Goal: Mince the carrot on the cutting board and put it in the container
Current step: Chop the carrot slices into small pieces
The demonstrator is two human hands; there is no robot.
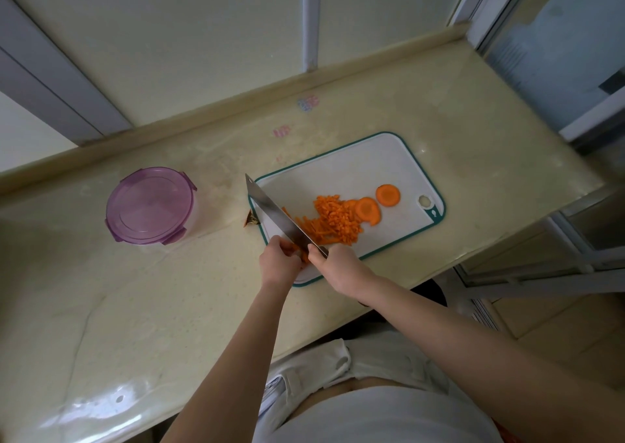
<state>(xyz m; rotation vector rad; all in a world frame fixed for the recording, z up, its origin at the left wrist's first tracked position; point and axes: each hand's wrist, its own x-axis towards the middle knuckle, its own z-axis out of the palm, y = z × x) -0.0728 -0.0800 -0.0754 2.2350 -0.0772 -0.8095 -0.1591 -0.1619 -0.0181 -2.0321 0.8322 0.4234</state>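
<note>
Just beyond the person's fingertips, on the cutting board (375, 161), the carrot lies in three states. Nearest the fingers is a bundle of carrot strips (313, 229). Past them sits a minced heap (338, 219), and farthest out are two round slices (368, 209), uncut, one touching the heap and the other apart.

The left hand (279, 261) has its fingers curled down, pinching the near ends of the strips. The right hand (336, 263) is wrapped round the handle of the knife (274, 210), whose blade runs away from the knuckles, close against the left fingers.

Well off to the left of both hands stands the container (150, 205), its purple lid (148, 199) clipped on.

I'd judge the mincing about half done. Strips and slices remain, then the lid must come off and everything go across. A carrot end (252, 220) lies on the countertop (135, 307) beside the blade.
</note>
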